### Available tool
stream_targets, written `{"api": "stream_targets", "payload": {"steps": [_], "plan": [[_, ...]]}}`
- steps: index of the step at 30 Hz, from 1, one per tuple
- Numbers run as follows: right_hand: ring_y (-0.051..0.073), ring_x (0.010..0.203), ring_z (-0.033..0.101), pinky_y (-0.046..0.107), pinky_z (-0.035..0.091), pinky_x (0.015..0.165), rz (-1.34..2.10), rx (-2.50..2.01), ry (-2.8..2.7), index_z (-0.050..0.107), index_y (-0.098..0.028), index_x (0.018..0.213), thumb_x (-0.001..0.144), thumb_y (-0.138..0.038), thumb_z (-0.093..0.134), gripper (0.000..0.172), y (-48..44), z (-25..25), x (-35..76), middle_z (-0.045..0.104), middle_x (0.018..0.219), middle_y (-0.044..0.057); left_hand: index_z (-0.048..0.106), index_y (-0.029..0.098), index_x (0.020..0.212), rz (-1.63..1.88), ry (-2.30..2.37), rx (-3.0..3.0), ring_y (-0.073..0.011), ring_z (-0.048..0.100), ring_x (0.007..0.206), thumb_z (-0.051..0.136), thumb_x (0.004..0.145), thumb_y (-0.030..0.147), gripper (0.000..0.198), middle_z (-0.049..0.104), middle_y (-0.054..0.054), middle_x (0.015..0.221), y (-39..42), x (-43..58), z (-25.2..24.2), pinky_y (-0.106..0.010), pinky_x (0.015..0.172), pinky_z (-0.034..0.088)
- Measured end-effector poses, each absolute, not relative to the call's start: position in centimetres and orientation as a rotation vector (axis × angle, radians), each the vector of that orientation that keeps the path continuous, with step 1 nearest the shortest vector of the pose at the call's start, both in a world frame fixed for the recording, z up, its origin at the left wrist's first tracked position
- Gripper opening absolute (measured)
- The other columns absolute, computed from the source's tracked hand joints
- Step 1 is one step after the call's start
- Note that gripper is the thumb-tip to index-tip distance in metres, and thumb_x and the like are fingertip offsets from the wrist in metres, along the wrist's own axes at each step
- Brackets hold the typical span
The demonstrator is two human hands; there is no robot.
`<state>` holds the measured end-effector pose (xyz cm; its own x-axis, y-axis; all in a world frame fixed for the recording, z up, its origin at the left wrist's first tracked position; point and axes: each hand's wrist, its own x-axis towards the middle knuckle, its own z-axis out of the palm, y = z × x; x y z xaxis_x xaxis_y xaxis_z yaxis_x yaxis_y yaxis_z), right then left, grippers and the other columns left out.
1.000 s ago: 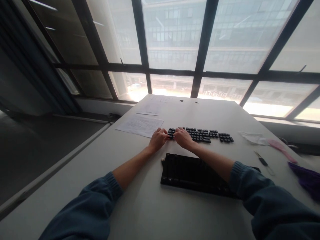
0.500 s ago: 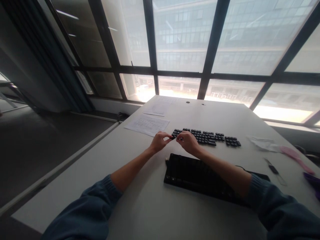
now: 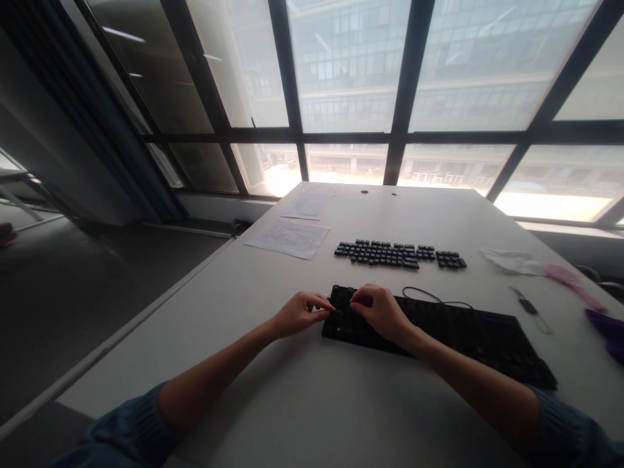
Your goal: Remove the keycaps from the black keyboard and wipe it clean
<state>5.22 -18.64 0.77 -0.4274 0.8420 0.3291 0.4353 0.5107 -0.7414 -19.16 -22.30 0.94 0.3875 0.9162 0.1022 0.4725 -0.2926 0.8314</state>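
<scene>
A black keyboard base point(image 3: 463, 331) with most of its keycaps off lies before me on the white table. My left hand point(image 3: 301, 314) is over its left end, thumb and forefinger pinched on a small dark keycap that is hard to tell from the base behind it. Close by on the right, my right hand point(image 3: 383, 313) reaches over the same end with its fingers pinched together; a small dark keycap seems to be between them, mostly hidden. Beyond the base, loose black keycaps point(image 3: 380, 253) are laid out in keyboard order.
Printed sheets point(image 3: 290, 238) lie to the left on the table point(image 3: 273, 416). A thin cable point(image 3: 429, 296) loops behind the base. Rightward are a keycap puller point(image 3: 529, 307), a white cloth or tissue point(image 3: 511, 261), a pink brush-like item point(image 3: 572, 284) and purple cloth point(image 3: 607, 331).
Both hands have come back toward me from the laid-out keycaps to the left end of the keyboard base. The keycap rows are now uncovered.
</scene>
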Motion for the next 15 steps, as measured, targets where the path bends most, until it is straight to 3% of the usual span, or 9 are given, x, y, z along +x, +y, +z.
{"api": "stream_targets", "payload": {"steps": [15], "plan": [[0.018, 0.072, 0.065, 0.027, 0.048, 0.068, 0.849, -1.024, -1.987, 0.075, -0.019, 0.078, 0.078, -0.018, 0.072, 0.003, -18.9, -0.9, 5.0, 0.072, 0.076, 0.002, 0.080, 0.020, 0.094, 0.767, 1.224, 1.975, -0.0142, 0.060, 0.075, 0.069, 0.084, 0.024, 0.016, 0.074, -0.006, 0.090, -22.9, -18.2, 1.5, -0.024, 0.064, 0.041]]}}
